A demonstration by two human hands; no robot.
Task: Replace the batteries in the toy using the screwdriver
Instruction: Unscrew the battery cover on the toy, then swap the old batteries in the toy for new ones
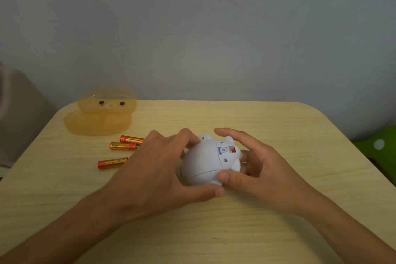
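Observation:
A pale blue egg-shaped toy (pixel 205 161) lies on its side at the middle of the wooden table (pixel 278 126), its underside turned up with a small hatch and a red switch showing. My left hand (pixel 154 169) wraps its left side, thumb under the front. My right hand (pixel 255 165) grips its right side, thumb on the near edge. Three orange batteries lie to the left: one (pixel 131 140) farthest, one (pixel 123 146) just in front of it, one (pixel 112 163) nearest. No screwdriver is visible.
A translucent orange bear-faced container (pixel 102 111) stands at the table's back left. A grey cushion (pixel 19 113) sits off the left edge and something green (pixel 377 148) lies off the right edge. A grey wall rises behind the table.

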